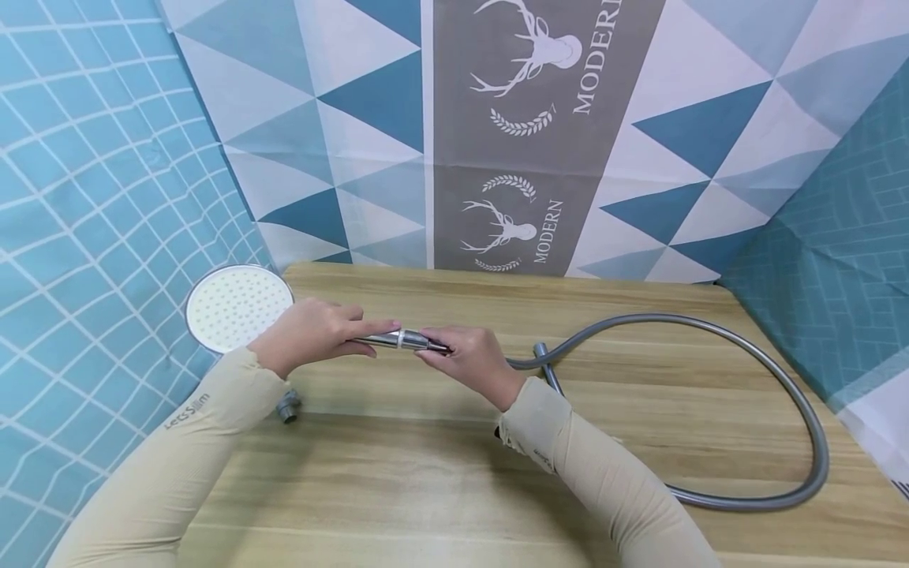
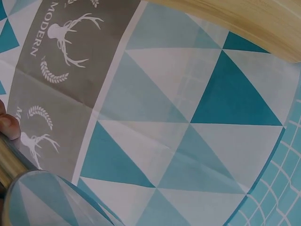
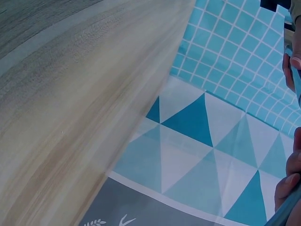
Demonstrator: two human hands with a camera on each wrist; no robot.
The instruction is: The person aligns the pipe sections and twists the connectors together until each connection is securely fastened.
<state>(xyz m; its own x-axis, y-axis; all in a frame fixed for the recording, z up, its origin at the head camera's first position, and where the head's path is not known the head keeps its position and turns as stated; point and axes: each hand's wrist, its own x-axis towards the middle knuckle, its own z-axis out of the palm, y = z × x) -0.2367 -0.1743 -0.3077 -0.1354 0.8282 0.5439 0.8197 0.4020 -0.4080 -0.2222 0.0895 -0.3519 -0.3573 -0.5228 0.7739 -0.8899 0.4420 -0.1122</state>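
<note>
My left hand (image 1: 316,331) grips the chrome handle of a round shower head (image 1: 237,308), whose pale, dotted face is turned up at the left. Past its fingertips, the handle's end meets a metal hose connector (image 1: 415,340), which my right hand (image 1: 469,359) pinches between thumb and fingers. From the right hand a grey shower hose (image 1: 809,410) runs off in a wide loop. The shiny back of the head shows in the left wrist view. Only some fingers (image 3: 284,188) and a strip of hose appear at the right wrist view's edge. Whether the joint is tight cannot be told.
A wood-grain table (image 1: 398,489) lies beneath both hands. On it are a small grey metal fitting (image 1: 287,406) at the left and a chrome bar (image 1: 547,367) under the hose, partly hidden by the right forearm. Patterned sheets (image 1: 369,197) stand behind and at the sides.
</note>
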